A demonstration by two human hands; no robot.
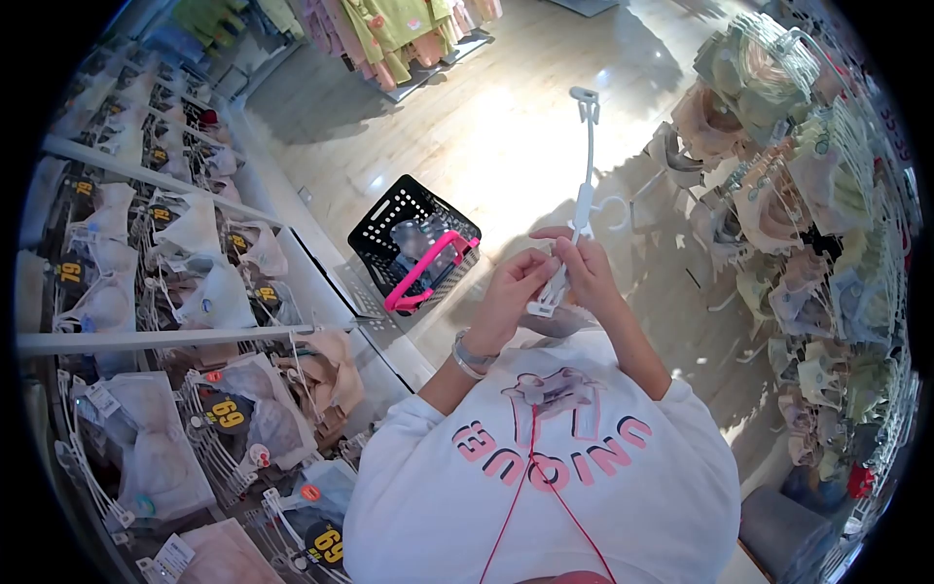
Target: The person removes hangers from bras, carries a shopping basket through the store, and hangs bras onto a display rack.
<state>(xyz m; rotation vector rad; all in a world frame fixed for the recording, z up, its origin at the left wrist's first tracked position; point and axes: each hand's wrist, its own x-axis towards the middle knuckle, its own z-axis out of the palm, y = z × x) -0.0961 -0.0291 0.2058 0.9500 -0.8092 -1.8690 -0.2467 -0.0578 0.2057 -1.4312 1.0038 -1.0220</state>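
A white plastic clip hanger (587, 180) is held slantwise in front of my chest, its hook pointing right and one clip end raised away from me. My left hand (516, 290), with a band on its wrist, is closed in a pinch at the hanger's near end. My right hand (588, 273) is closed around the hanger beside it, the two hands almost touching. Close below the fingers shows a greyish piece of fabric (564, 321); whether it is clipped to the hanger I cannot tell.
A black shopping basket (394, 206) with a pink handle and dark items inside stands on the floor ahead left. Shelves of bras (209, 292) with price tags line the left. Bras on hangers (778, 204) crowd a right-hand rack. Garments (409, 34) hang at the far end.
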